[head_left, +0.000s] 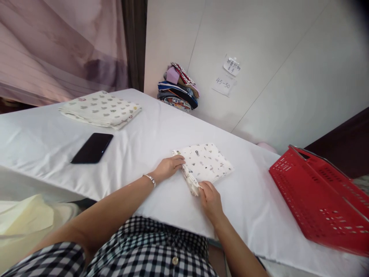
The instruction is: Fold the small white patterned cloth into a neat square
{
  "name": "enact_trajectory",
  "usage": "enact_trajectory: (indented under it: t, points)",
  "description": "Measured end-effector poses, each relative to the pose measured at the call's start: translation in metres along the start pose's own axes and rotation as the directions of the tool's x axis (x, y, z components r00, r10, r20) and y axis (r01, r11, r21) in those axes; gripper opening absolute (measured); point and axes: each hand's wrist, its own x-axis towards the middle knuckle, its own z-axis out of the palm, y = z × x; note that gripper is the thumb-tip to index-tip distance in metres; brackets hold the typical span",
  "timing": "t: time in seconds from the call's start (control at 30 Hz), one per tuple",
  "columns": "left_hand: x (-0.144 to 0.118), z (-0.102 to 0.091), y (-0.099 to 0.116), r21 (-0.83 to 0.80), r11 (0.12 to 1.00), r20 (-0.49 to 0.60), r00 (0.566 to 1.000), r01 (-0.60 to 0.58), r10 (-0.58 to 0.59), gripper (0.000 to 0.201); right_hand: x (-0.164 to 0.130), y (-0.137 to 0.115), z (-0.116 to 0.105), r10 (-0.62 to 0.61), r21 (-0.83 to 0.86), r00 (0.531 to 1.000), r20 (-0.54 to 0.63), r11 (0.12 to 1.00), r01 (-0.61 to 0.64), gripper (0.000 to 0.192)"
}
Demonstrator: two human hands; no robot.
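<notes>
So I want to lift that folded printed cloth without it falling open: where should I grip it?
Probably pinch the layered near edge of the folded cloth, coming from the person's side. The layers stack there, and the left hand and right hand already sit at its two ends, so all plies can be caught.

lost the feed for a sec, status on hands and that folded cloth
Left hand and right hand both on near edge of folded printed cloth. Cloth flat on white table. Phone, red basket off to the sides, apart.
</notes>
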Motion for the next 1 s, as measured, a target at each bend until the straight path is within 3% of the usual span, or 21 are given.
enact_trajectory:
  t: [0.23, 0.43, 0.53, 0.83, 1.0]
  points:
    - [0.001, 0.000, 0.000, 0.014, 1.000, -0.022, 1.000, 0.016, -0.016, 0.030, 0.001, -0.007, 0.001, -0.081, -0.103, 0.996, 0.039, 0.991, 0.084, 0.025]
    - [0.005, 0.001, -0.006, 0.017, 0.998, -0.070, 0.996, 0.055, -0.054, 0.031, 0.003, 0.000, -0.004, 0.085, 0.122, 0.996, -0.011, 0.989, -0.083, 0.025]
    - [0.007, -0.001, -0.007, 0.027, 0.998, -0.094, 0.994, 0.064, -0.062, 0.031, 0.002, 0.002, -0.003, 0.111, 0.139, 0.993, -0.045, 0.985, -0.104, 0.025]
    - [0.013, -0.005, -0.004, 0.078, 0.995, -0.116, 0.992, 0.063, -0.054, 0.029, 0.009, 0.000, -0.006, -0.026, -0.001, 0.995, -0.096, 1.000, 0.026, 0.025]
    - [0.011, -0.004, -0.004, 0.075, 0.992, -0.080, 0.993, 0.098, -0.092, 0.028, 0.004, -0.005, 0.006, -0.176, -0.126, 0.984, 0.030, 0.976, 0.179, 0.024]
